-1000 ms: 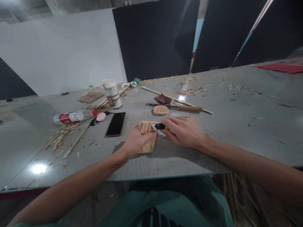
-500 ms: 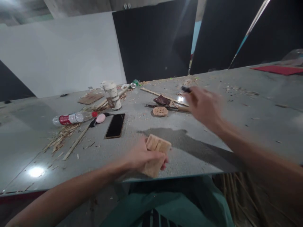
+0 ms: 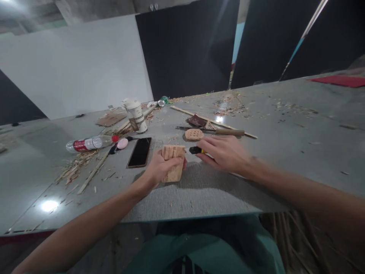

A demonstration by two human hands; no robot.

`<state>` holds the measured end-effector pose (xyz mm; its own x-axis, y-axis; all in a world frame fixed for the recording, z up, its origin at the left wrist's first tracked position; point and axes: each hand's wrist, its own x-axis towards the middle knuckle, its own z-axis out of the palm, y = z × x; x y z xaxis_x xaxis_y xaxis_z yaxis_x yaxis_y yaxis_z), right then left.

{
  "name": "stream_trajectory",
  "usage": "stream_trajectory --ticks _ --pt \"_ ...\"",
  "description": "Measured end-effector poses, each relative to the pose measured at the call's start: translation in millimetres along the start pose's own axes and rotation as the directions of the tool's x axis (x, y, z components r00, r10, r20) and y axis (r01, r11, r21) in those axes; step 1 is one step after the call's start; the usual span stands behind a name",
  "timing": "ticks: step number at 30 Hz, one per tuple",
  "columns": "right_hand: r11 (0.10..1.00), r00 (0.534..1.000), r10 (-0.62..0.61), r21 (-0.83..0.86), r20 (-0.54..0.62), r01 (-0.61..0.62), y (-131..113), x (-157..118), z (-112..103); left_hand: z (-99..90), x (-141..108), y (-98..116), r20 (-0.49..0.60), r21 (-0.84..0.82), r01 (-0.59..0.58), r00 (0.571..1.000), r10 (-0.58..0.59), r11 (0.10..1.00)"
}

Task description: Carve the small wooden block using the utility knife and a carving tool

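My left hand (image 3: 159, 166) is wrapped round a light wooden block (image 3: 173, 174) with grooves cut near its top end, held over the grey table near its front edge. Just right of the block, my right hand (image 3: 224, 152) grips a black and yellow cutter (image 3: 195, 150), its dark tip pointing left at the block's upper right corner. Beyond the hands lies a round wooden piece with holes (image 3: 194, 134). Behind that piece are a tool with a brown handle (image 3: 229, 132) and a dark brown pouch (image 3: 196, 120).
A phone (image 3: 139, 152) lies left of my left hand. Farther left are a plastic bottle (image 3: 91, 143), a pink oval object (image 3: 122, 143), a white cup (image 3: 135, 116) and wood strips (image 3: 94, 174). A red sheet (image 3: 339, 80) lies at the far right.
My left hand has lifted the block away from the table's front edge, up and left in view. My right hand has come down and left with the cutter, close to the block.
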<state>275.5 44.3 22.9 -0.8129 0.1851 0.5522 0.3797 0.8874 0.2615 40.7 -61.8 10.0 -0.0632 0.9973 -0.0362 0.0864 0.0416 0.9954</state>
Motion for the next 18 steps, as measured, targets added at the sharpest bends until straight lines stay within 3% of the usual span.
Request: stream_trajectory --ticks 5,14,18 --pt "1.000 1.000 -0.017 0.018 -0.017 0.018 -16 3 3 3.4 0 -2 -0.002 0.017 -0.035 0.999 0.035 0.999" --pt "1.000 0.998 0.006 0.001 -0.055 -0.006 -18 2 2 5.1 3 -8 0.024 0.032 -0.055 0.998 0.055 0.998" --pt "1.000 0.998 -0.002 -0.024 -0.062 0.000 -21 3 0 6.1 0 -7 -0.022 0.107 -0.077 0.997 0.080 0.991"
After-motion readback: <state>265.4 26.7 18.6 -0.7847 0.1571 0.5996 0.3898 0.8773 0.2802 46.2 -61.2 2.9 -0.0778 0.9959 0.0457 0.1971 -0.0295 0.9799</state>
